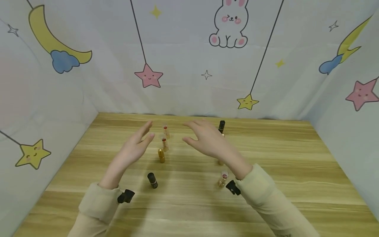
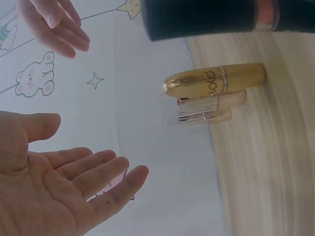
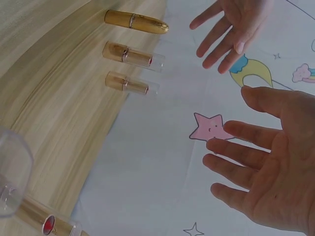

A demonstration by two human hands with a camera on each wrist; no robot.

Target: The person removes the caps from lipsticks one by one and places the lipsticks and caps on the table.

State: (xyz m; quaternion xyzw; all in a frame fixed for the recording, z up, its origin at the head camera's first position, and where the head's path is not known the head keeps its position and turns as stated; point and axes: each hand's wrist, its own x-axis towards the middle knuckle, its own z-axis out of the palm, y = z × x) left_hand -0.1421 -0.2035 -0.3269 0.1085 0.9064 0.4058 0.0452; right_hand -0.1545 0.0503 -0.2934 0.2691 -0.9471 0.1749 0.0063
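Observation:
Both hands are raised above the table with nothing in them, palms turned toward each other. My left hand (image 1: 134, 146) has loosely straight fingers and a thumb held apart. It is nearest the left row of lipsticks: a black one (image 1: 152, 180) at the front, a gold bullet-shaped one (image 1: 161, 155), then two with clear caps (image 1: 165, 144) behind. My right hand (image 1: 208, 140) likewise has its fingers extended. Around it stand a clear-capped lipstick (image 1: 223, 179) in front and a black-topped one (image 1: 221, 126) at the back. My right hand and wrist partly hide others between them.
The wood-grain table (image 1: 189, 210) reaches back to a white curtain (image 1: 189, 95) printed with stars, a moon and a rabbit. The curtain also encloses both sides. Each sleeve cuff carries a small black wrist camera (image 1: 125, 196).

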